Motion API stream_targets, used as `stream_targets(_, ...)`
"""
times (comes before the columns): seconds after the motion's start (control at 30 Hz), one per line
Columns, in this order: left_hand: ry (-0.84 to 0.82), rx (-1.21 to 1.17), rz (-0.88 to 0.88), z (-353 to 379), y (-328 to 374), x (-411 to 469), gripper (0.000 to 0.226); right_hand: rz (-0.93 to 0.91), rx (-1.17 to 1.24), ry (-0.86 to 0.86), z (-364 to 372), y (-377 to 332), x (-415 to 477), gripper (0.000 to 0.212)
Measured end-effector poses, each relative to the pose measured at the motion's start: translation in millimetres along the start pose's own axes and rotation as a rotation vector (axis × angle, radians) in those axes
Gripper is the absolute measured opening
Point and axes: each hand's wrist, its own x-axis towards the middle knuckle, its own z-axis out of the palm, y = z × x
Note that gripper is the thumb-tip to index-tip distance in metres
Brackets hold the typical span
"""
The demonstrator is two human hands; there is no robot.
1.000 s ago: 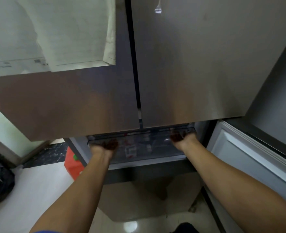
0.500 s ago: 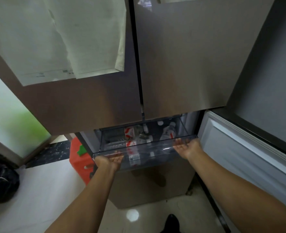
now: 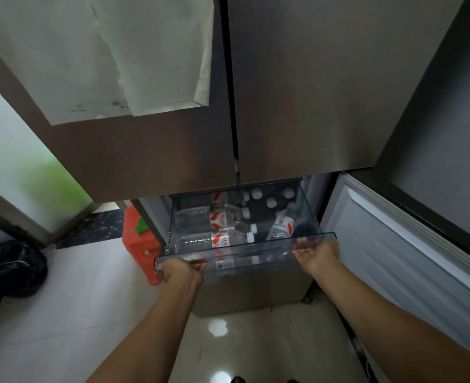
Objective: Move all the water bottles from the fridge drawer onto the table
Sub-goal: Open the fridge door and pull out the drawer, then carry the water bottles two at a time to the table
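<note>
Our left hand (image 3: 182,270) is curled tight over the left end of the clear front rim of the fridge drawer (image 3: 256,246), knuckles up. Our right hand (image 3: 318,252) lies palm up at the right end, its fingers (image 3: 301,241) bent onto the same rim. We hold nothing else. The drawer juts out beneath the two upper doors (image 3: 325,92), and the water bottles (image 3: 220,240) are inside it. We count three lying on their sides at the left with red-and-white labels, one tilted bottle (image 3: 282,226) at the right, and three white caps (image 3: 271,201) at the back. Whether more lie hidden we cannot tell. A red container (image 3: 138,244) stands on the floor (image 3: 62,299) left of the drawer.
</note>
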Motion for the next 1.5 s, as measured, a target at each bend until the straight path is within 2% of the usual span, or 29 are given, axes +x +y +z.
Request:
stream_targets(0.1, 0.04, -0.015, 0.026, -5, -8, -1, 0.048, -0.005, -0.021, 0.016, -6, -1, 0, 0.065)
stream_targets(0.3, 0.104, 0.062, 0.092, -8, -22, 5, 0.053, -0.013, -0.089, 0.043, -15, 0, 2, 0.067)
stream_targets(0.4, 0.097, 0.112, 0.109, -12, -25, 5, 0.066, 0.031, -0.173, 0.036, -19, -4, -8, 0.071)
stream_targets(0.47, 0.071, 0.179, 0.11, -19, -26, 6, 0.076, 0.118, -0.247, -0.027, -25, -4, -27, 0.073)
stream_targets(0.57, 0.027, 0.249, 0.117, -33, -28, 4, 0.075, 0.231, -0.545, -0.195, -32, 13, -55, 0.06)
stream_targets(0.63, 0.051, 0.366, 0.181, -40, -29, 0, 0.069, 0.149, -0.757, -0.317, -20, 24, -64, 0.046)
stream_targets(0.7, 0.059, 0.468, 0.245, -48, -26, -2, 0.058, -0.013, -0.906, -0.403, 7, 30, -60, 0.035)
stream_targets(0.8, 0.035, 0.561, 0.27, -57, -15, -5, 0.038, -0.208, -1.127, -0.423, 56, 37, -38, 0.024)
stream_targets(0.9, -0.001, 0.65, 0.32, -63, -3, -12, 0.02, -0.343, -1.456, -0.427, 88, 48, -4, 0.025)
stream_targets(0.97, -0.021, 0.701, 0.368, -65, 5, -17, 0.018, -0.344, -1.675, -0.402, 98, 57, 16, 0.03)
stream_targets(1.0, -0.032, 0.727, 0.397, -66, 9, -19, 0.018, -0.283, -1.711, -0.395, 99, 62, 24, 0.031)
stream_targets(1.1, -0.075, 0.818, 0.478, -67, 24, -23, 0.02, 0.018, -1.592, -0.427, 101, 78, 41, 0.028)
stream_targets(1.2, -0.092, 0.922, 0.548, -68, 35, -22, 0.024, 0.131, -1.613, -0.443, 100, 88, 46, 0.034)
stream_targets(1.3, -0.118, 1.032, 0.652, -64, 42, -19, 0.03, 0.073, -1.692, -0.398, 99, 89, 48, 0.039)
stream_targets(1.4, -0.161, 1.128, 0.759, -55, 47, -14, 0.031, -0.051, -1.453, -0.332, 105, 90, 47, 0.033)
stream_targets(1.5, -0.224, 1.215, 0.827, -45, 52, -7, 0.027, -0.258, -1.439, -0.275, 113, 82, 38, 0.033)
